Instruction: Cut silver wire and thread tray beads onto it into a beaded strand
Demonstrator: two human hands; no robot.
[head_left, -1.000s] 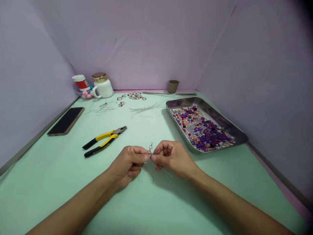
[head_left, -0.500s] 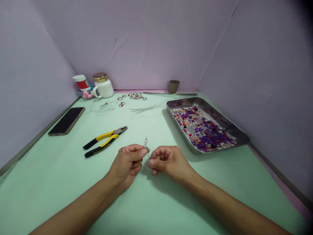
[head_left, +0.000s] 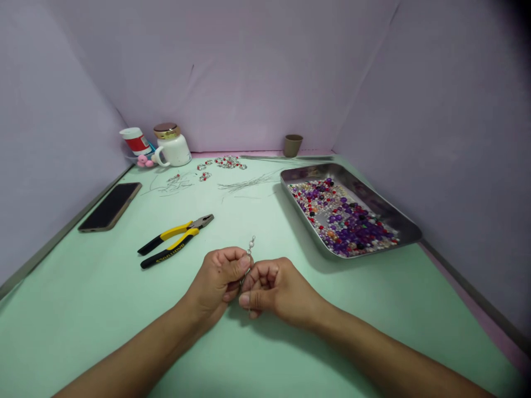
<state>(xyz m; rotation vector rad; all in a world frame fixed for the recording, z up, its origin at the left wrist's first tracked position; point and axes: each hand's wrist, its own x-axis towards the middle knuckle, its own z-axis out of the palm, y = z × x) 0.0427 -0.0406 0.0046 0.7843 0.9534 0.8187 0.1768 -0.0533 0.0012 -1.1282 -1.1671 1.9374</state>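
My left hand point(head_left: 224, 273) pinches a thin beaded wire between thumb and forefinger. A few small pearly beads point(head_left: 251, 243) stick up above that pinch. Right beside it, my right hand point(head_left: 276, 290) is closed on the lower part of the same wire, its thumb pressed to the fingers. Most of the wire is hidden by the fingers. Left of my hands, pliers point(head_left: 178, 240) with yellow and black handles lie on the green table point(head_left: 215, 354). A metal tray point(head_left: 305, 235) of purple, red and white beads stands to the right.
A phone point(head_left: 111, 207) lies at the left edge. Behind are a white lidded mug point(head_left: 176, 150), a red-and-white container point(head_left: 136, 142) and a brown cup point(head_left: 292, 146). Red-beaded wire pieces point(head_left: 228, 162) and loose wires point(head_left: 251, 182) lie toward the back.
My right hand has moved down and left, closer under my left hand. The upright beads have shifted slightly right and down. The loose wire ends between the hands are now mostly hidden.
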